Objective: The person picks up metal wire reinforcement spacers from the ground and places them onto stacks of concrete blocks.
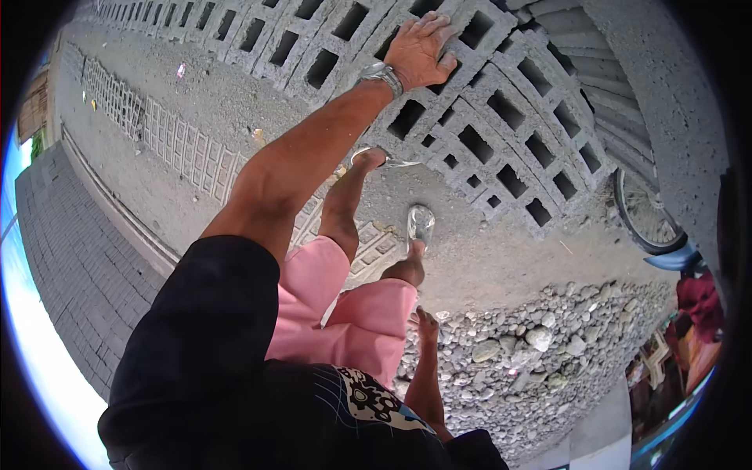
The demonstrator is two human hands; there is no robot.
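Outdoor block-making yard: stacked hollow concrete blocks [501, 117]

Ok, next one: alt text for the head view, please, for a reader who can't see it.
Seen from above, a person's left hand, a watch on its wrist, lies flat on a stack of grey hollow concrete blocks. The right hand hangs open and empty beside pink shorts, above a gravel pile; a wheel shows at right.

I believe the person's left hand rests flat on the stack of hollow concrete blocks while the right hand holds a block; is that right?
Not quite: the head view shows the right hand empty, hanging open over the gravel pile. The left hand does rest on the hollow concrete blocks.
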